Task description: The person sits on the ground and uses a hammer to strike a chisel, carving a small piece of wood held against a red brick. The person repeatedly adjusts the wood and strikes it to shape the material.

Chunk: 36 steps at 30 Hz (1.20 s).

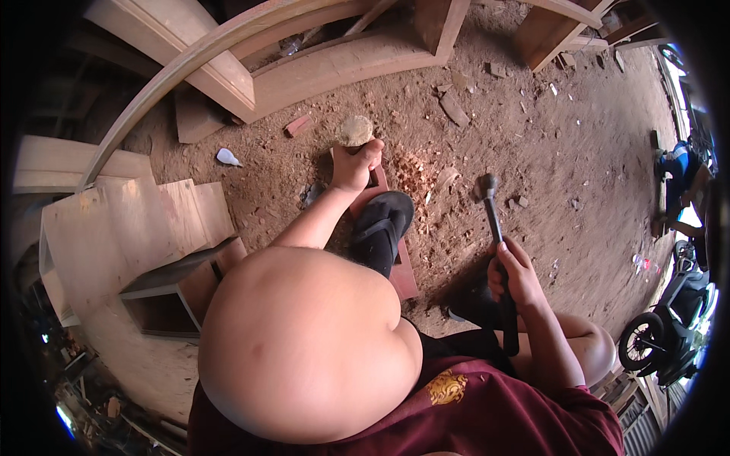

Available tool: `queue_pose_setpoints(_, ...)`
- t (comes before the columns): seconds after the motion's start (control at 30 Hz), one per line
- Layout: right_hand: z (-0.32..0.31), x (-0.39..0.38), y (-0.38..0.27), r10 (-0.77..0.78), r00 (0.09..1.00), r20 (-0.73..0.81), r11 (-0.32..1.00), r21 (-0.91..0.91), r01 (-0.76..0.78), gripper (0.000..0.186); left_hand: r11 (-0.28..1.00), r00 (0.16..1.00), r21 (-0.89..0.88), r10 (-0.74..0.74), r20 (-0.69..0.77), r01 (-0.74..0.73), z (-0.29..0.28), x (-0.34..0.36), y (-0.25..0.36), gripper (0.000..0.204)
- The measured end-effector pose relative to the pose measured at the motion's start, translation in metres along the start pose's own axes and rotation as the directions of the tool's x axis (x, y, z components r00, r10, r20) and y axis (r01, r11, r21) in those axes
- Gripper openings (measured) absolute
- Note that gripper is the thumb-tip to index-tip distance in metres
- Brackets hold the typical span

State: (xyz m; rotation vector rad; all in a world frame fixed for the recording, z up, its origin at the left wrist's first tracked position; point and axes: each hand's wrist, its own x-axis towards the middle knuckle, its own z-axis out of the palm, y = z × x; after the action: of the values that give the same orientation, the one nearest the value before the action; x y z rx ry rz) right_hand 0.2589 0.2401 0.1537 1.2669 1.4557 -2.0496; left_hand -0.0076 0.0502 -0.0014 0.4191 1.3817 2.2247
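My left hand (357, 166) is closed around a tool or piece with a pale, round wooden top (355, 128), held over a reddish wooden piece (406, 273). My foot in a black sandal (384, 224) rests on that reddish piece, and wood chips (414, 175) lie beside it on the dirt. My right hand (513, 270) grips a hammer (494, 213) by its dark handle, head upward, to the right of the foot.
Wooden frames (342, 72) span the top. Plywood boards (129, 220) and a small open box (152, 308) are at left. A motorcycle (669, 327) and a person in blue (677, 175) are at the far right. Scraps (455, 108) litter the dirt floor (578, 159).
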Motion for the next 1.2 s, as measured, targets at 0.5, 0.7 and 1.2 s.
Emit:
queue_pose_setpoints(0.5,0.058,-0.082,-0.139,-0.692,0.680,0.242,0.696,-0.026,0.717,0.042,0.891,0.994,0.445,0.046,0.095,-0.084,0.021,-0.008,0.001,0.020)
queue_pose_setpoints(0.7,0.081,-0.056,-0.126,-0.811,0.582,0.059,0.576,-0.093,0.812,0.041,0.865,0.988,0.496,-0.005,0.155,-0.073,0.022,-0.015,0.002,0.020)
queue_pose_setpoints(1.2,0.112,-0.055,-0.107,-0.580,0.814,0.041,0.447,-0.819,0.360,0.031,0.879,0.975,0.436,0.126,0.182,-0.195,0.023,-0.017,-0.009,0.021)
